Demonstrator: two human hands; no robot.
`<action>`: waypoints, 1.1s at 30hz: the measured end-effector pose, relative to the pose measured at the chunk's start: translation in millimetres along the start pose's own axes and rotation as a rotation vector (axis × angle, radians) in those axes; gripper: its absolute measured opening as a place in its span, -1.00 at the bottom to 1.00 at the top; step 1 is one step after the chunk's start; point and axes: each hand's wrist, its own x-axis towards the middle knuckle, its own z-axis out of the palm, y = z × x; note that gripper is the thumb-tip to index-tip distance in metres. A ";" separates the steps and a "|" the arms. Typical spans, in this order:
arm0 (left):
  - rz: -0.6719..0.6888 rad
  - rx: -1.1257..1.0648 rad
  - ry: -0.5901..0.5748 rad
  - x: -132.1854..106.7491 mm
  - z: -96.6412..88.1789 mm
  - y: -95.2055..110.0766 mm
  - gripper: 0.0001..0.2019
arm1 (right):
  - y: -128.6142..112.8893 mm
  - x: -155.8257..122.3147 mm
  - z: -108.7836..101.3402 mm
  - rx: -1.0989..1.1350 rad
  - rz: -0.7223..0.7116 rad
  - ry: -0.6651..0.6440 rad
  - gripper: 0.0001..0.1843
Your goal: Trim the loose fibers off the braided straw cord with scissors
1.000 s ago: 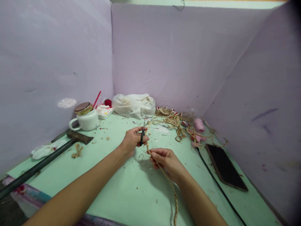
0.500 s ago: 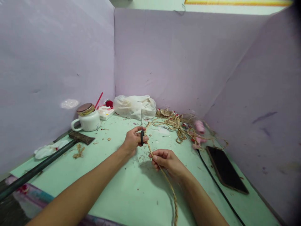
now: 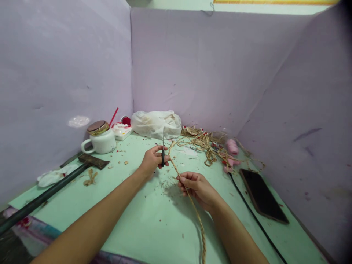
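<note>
"Where was the tan, braided plant-fibre cord (image 3: 203, 236)?"

"Above the pale green tabletop (image 3: 143, 223), pinched by the right hand (image 3: 192, 183), thumb and fingertips closed. The left hand (image 3: 155, 160) had fingers curled around a slim, black-handled metal bladed tool (image 3: 163, 157)."

"How would it handle?"

"Light, bendy, rough, I'd judge; best pinched across all strands."

"Any change?"

"Earlier, the left fingertips overlapped the cord; now they'd shifted left, contact unclear."
</note>
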 end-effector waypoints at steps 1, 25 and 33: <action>0.004 0.026 0.002 -0.4 0.2 0.7 -0.56 | -0.7 -0.4 0.8 0.016 -0.007 0.006 -0.76; 0.581 1.405 -0.250 -26.9 -9.9 -14.0 -0.52 | -6.2 10.4 -7.9 0.131 -0.367 0.422 -0.75; 0.596 1.467 -0.272 -25.4 -11.2 -13.8 -0.53 | -4.7 11.4 -9.8 -0.070 -0.437 0.524 -0.77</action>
